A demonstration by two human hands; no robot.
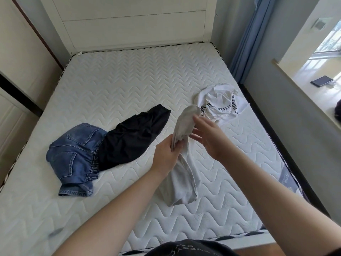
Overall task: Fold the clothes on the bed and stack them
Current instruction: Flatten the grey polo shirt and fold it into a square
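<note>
Head view: left hand [167, 154] grips the grey garment [181, 163] mid-length, lifting it off the bed [120, 85] (hem trailing), while the right hand [208, 134], fingers spread, touches its top, probably seeking an edge to straighten.

Bright daylight enters from the window [330, 43] at right; soft shadows; edges bowed by wide-angle distortion.

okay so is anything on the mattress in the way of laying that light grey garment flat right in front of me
Nothing visible is. The left hand grips the grey garment over bare mattress. The denim shorts and black garment lie off to the left, the white printed shirt farther back right.
</note>
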